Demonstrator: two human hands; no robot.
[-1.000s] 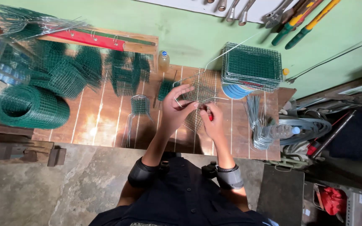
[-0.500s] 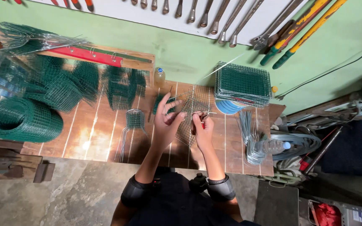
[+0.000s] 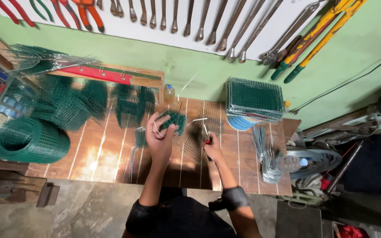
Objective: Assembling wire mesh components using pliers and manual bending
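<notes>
We see left hand (image 3: 160,137) clamped on one wire (image 3: 157,130); right hand (image 3: 212,149) grips one red-handled tool (image 3: 207,142) pointing upward over one mesh panel (image 3: 199,136).

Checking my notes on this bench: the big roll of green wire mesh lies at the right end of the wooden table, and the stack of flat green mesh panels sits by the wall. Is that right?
Not quite. In the head view, the big roll of green wire mesh lies at the left end of the wooden table, not the right. The stack of flat green mesh panels does sit by the wall.

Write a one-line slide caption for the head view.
Left hand lifts bent wire while right hand grips a red-handled tool over a wire mesh panel on the wooden workbench.
</notes>
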